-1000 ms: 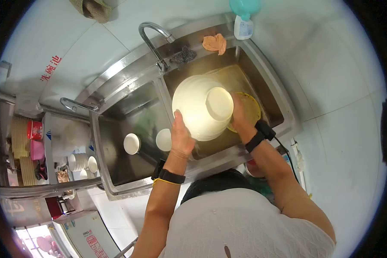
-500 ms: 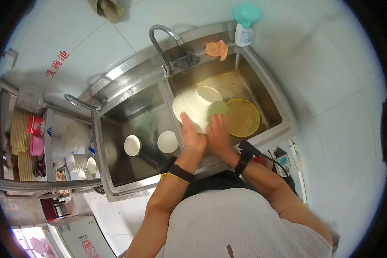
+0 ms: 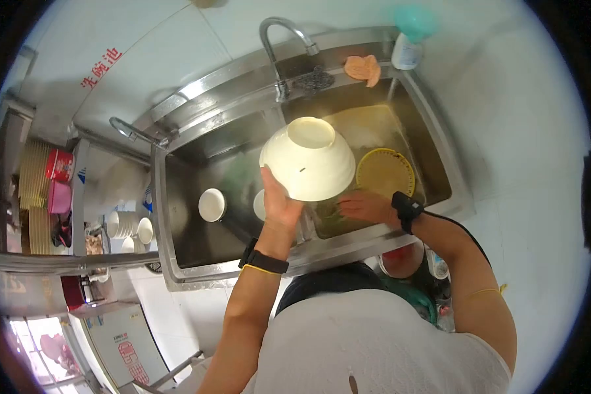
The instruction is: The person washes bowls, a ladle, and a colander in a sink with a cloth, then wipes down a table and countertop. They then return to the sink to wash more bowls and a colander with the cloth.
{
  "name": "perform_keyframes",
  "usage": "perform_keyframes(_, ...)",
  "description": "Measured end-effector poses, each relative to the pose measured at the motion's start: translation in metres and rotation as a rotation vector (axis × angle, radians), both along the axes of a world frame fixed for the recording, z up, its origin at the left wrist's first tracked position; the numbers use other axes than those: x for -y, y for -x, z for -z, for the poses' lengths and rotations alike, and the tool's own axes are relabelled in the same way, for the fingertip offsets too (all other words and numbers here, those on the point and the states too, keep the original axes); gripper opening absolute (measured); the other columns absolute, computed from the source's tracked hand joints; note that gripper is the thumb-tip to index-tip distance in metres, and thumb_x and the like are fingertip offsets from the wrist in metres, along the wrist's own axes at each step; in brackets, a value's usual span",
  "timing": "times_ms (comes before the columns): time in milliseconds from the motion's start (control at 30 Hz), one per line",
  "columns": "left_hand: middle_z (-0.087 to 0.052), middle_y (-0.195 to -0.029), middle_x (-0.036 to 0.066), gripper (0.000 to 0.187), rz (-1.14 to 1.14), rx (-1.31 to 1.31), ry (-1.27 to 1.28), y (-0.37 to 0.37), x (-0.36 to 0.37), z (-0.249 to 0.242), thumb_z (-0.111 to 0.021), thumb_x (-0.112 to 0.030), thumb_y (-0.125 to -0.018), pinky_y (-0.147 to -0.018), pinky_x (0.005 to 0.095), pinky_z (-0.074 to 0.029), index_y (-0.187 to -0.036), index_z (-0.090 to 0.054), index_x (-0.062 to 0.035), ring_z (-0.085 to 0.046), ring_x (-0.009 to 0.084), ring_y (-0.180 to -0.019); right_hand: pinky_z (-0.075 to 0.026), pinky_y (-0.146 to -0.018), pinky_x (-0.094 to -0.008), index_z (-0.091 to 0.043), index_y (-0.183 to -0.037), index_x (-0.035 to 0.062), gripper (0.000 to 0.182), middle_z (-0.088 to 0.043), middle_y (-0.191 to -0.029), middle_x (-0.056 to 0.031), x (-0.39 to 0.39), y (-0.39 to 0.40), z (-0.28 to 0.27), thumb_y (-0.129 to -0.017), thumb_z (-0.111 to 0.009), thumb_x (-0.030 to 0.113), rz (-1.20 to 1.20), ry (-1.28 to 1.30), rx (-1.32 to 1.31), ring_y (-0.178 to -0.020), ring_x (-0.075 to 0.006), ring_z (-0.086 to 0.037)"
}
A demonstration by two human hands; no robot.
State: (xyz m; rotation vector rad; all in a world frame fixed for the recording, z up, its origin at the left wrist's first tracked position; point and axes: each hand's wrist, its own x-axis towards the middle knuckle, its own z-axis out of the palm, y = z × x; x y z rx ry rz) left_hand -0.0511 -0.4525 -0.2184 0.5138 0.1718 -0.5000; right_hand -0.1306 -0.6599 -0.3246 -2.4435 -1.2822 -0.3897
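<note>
My left hand [image 3: 284, 205] grips the rim of a large cream-coloured bowl [image 3: 302, 164], tilted with its base facing up and away from me, above the sink divider. A small dark mark shows on the bowl's outer side. Low in the right basin [image 3: 433, 154], my right hand [image 3: 369, 207] is at the murky water, fingers pointing left and slightly blurred. A dull green pad [image 3: 335, 215] shows at its fingertips, mostly hidden. Just beyond that hand is a round yellow basket [image 3: 400, 167] in the water.
Two small white bowls, one of them [image 3: 212, 205] in full view, lie in the left basin [image 3: 177, 240]. Behind are a curved tap [image 3: 287, 25], a dark scrubber [image 3: 316, 80], an orange cloth [image 3: 363, 67] and a white bottle [image 3: 407, 54]. Shelves with stacked dishes [image 3: 38, 174] stand left.
The cream bowl has turned and risen toward me in my left hand. My right hand has left the bowl and moved right and down to the water with the green pad.
</note>
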Motion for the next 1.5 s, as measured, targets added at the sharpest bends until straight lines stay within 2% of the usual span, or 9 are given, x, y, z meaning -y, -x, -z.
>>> perform_keyframes(100,-0.033,-0.127,0.006,0.051,-0.053,0.0,-0.003,0.004,-0.01,-0.013,-0.023,-0.044,-0.087,-0.095,0.0406,-0.03,-0.125,-0.028,-0.0098,-0.035,0.0245,-0.114,-0.041,-0.078,-0.038,-0.053,-0.092,0.006,0.021,-0.053,-0.099,-0.0135,0.012,-0.021,0.023,-0.071,-0.049,0.004,0.436,-0.072,-0.757,-0.099,-0.0296,-0.047)
perform_keyframes(200,-0.033,-0.127,0.007,0.051,-0.131,-0.011,-0.026,0.007,-0.019,-0.003,-0.022,-0.045,-0.087,-0.095,0.0401,-0.031,-0.125,-0.029,-0.0105,-0.035,0.0241,-0.115,-0.043,-0.073,-0.0392,-0.053,-0.087,0.0042,0.016,-0.054,-0.096,-0.0164,0.018,-0.064,0.179,-0.075,-0.043,0.008,0.643,0.281,-0.787,-0.093,-0.0322,-0.05)
perform_keyframes(500,-0.035,-0.124,0.007,0.055,-0.164,0.004,-0.121,0.014,-0.028,-0.001,-0.031,-0.045,-0.086,-0.093,0.0382,-0.032,-0.124,-0.027,-0.0067,-0.037,0.0232,-0.112,-0.044,-0.067,-0.0367,-0.056,-0.096,0.0041,0.026,-0.056,-0.092,-0.0188,0.008,-0.065,0.066,-0.075,-0.05,0.017,0.463,0.804,-0.968,-0.084,-0.031,-0.055)
perform_keyframes(633,-0.04,-0.119,0.01,0.056,-0.11,0.105,-0.297,0.01,-0.019,-0.001,-0.032,-0.045,-0.085,-0.09,0.0358,-0.035,-0.121,-0.03,-0.0023,-0.042,0.0228,-0.107,-0.044,-0.062,-0.0278,-0.053,-0.094,0.0025,0.026,-0.053,-0.083,-0.0052,0.032,-0.061,-0.024,-0.069,-0.053,0.005,0.852,-0.477,-1.288,-0.076,-0.0143,-0.053)
perform_keyframes(800,-0.046,-0.11,0.013,0.058,-0.04,0.184,-0.447,0.007,0.0,0.008,-0.033,-0.045,-0.085,-0.084,0.0326,-0.04,-0.115,-0.035,0.0054,-0.048,0.0216,-0.099,-0.041,-0.063,-0.0252,-0.05,-0.094,-0.0003,0.025,-0.054,-0.084,-0.0056,0.025,-0.044,-0.122,-0.071,-0.054,0.007,0.669,-1.161,-1.125,-0.075,-0.013,-0.051)
perform_keyframes(1033,-0.052,-0.1,0.012,0.053,0.056,0.196,-0.544,0.016,0.022,0.017,-0.036,-0.041,-0.086,-0.076,0.0298,-0.044,-0.107,-0.043,0.007,-0.053,0.0177,-0.088,-0.041,-0.068,-0.0258,-0.044,-0.1,-0.0001,0.029,-0.052,-0.088,-0.0076,-0.013,-0.04,-0.096,-0.073,-0.053,0.007,0.842,-1.603,-1.009,-0.08,-0.0145,-0.05)
perform_keyframes(1233,-0.055,-0.094,0.012,0.051,0.192,0.204,-0.566,0.001,0.015,0.009,-0.036,-0.039,-0.086,-0.072,0.0301,-0.045,-0.106,-0.045,0.0067,-0.055,0.0185,-0.082,-0.039,-0.074,-0.0276,-0.046,-0.095,0.0051,0.03,-0.051,-0.086,-0.0052,-0.017,-0.026,-0.098,-0.066,-0.051,-0.002,0.673,-1.218,-0.677,-0.081,-0.016,-0.048)
perform_keyframes(1400,-0.056,-0.089,0.011,0.05,0.198,0.111,-0.55,-0.008,0.01,0.013,-0.037,-0.038,-0.085,-0.068,0.0307,-0.046,-0.107,-0.045,0.0058,-0.057,0.0207,-0.076,-0.04,-0.071,-0.0311,-0.048,-0.085,0.0066,0.026,-0.052,-0.087,-0.0045,0.01,-0.005,-0.107,-0.061,-0.051,-0.004,0.284,-0.288,-0.575,-0.085,-0.0204,-0.049)
perform_keyframes(1500,-0.056,-0.087,0.01,0.048,0.257,0.498,-0.648,-0.018,-0.002,0.03,-0.039,-0.037,-0.085,-0.067,0.0305,-0.047,-0.105,-0.046,0.0063,-0.057,0.0206,-0.077,-0.041,-0.069,-0.033,-0.049,-0.084,0.0083,0.02,-0.053,-0.088,-0.0051,0.03,-0.013,-0.104,-0.066,-0.05,0.002,0.181,-0.017,-0.197,-0.087,-0.0214,-0.049)
